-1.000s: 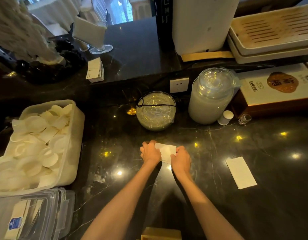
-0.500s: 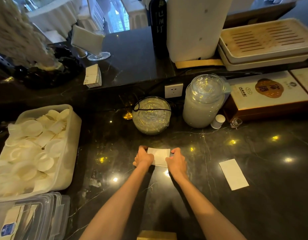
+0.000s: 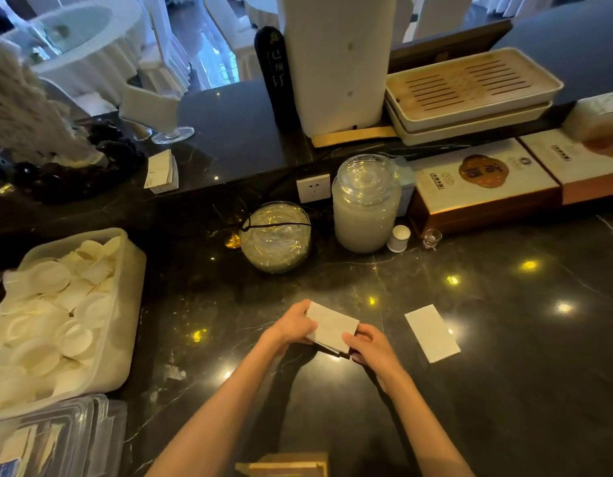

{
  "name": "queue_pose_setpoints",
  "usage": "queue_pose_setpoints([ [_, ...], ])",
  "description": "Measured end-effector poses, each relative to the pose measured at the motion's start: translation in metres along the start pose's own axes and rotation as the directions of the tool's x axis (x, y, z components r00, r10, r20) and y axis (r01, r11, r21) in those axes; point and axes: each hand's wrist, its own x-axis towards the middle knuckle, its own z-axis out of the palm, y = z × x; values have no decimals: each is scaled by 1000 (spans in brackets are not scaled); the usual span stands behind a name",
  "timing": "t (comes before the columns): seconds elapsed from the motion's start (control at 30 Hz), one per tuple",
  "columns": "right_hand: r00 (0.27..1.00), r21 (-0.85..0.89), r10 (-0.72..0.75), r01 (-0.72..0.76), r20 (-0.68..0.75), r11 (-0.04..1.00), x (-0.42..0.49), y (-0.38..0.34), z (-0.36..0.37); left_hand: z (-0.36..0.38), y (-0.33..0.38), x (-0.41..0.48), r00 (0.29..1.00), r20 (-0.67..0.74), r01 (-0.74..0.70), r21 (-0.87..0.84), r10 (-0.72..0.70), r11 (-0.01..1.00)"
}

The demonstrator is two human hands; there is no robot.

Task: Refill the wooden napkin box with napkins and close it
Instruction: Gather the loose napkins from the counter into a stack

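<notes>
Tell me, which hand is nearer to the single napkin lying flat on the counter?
Right. The right hand is just left of the loose napkin, apart from it. The left hand is farther left, beyond the held napkin stack.

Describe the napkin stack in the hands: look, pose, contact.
The napkin stack is a small white rectangular bundle of folded paper napkins, plain-topped, its near edge dark in shadow. It is tilted, raised off the black marble counter. The left hand grips its left end, the right hand its right corner.
</notes>
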Motion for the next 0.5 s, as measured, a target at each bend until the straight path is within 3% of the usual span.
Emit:
queue_pose_setpoints([
  [0.1,1000,57,26,-26,3,998,-9,8,-28,23,15,1,997,74,-25,70,20,997],
  [0.23,998,97,0,6,-70,995,-14,15,-66,66,43,13,995,72,-73,160,62,984],
  [0.5,919,125,24,27,-393,992,5,33,-139,167,105,48,977,23,-202,409,212,890],
])
